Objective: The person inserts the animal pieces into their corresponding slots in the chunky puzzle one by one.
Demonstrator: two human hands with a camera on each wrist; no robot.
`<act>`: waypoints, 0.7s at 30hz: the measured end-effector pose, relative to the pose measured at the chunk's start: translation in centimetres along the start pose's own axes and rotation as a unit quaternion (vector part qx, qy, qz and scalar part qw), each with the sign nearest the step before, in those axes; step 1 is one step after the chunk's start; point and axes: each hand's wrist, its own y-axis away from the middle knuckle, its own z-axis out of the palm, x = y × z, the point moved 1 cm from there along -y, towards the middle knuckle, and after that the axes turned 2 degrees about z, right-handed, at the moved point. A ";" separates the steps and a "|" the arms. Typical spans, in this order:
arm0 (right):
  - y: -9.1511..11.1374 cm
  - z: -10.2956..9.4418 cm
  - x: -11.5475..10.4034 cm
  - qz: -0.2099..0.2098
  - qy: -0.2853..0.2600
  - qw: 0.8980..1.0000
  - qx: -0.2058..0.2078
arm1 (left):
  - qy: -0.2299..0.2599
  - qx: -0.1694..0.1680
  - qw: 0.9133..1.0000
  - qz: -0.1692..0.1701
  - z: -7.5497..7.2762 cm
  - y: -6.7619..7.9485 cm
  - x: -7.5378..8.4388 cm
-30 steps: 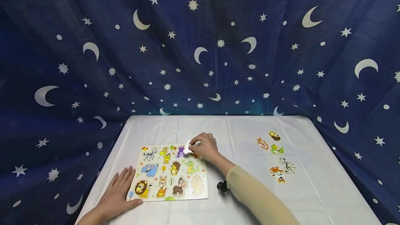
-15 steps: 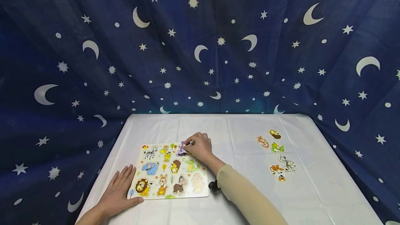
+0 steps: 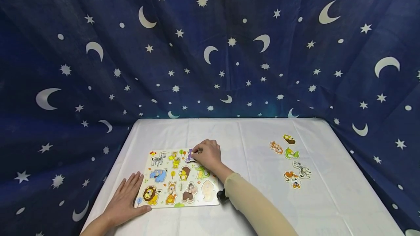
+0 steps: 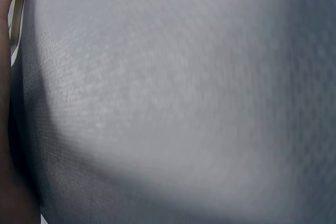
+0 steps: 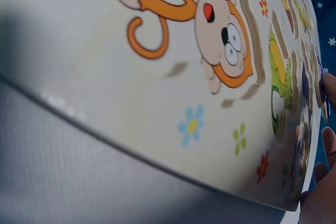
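Note:
A white puzzle board [image 3: 164, 204] with animal pictures lies on the table. My left hand [image 3: 122, 204] rests flat beside its left edge, fingers stretched out, thumb at the near left corner. Over the top edge, my right hand [image 3: 208, 155] pinches a purple animal puzzle piece [image 3: 189, 155] between thumb and fingertips. In the right wrist view the purple piece [image 5: 321, 80] appears edge-on by the fingers [image 5: 329, 88]. The right hand hides the board's upper right corner. A monkey picture [image 5: 223, 40] lies in a recess at the near right.
Several loose animal pieces lie on the right of the white table [image 3: 256, 177], among them a hedgehog [image 3: 289, 139], a crocodile [image 3: 291, 153] and a zebra [image 3: 302, 170]. A black knob-like thing [image 3: 222, 195] sits under the right forearm. Behind hangs a blue star curtain [image 3: 210, 72].
My right hand has moved a little left and lower with the piece, from the upper right corner to the purple animal's spot. My left hand has stayed in place.

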 end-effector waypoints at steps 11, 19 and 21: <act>0.0 0.8 0.1 -0.003 0.020 1.000 0.007 | -0.003 0.000 1.000 -0.004 0.2 -0.2 -0.3; 0.2 1.1 0.0 0.002 0.028 1.000 0.006 | 0.000 -0.002 1.000 -0.008 0.0 0.0 0.0; 0.3 1.0 0.0 0.003 0.030 1.000 0.005 | 0.002 -0.003 1.000 -0.010 0.0 0.0 0.1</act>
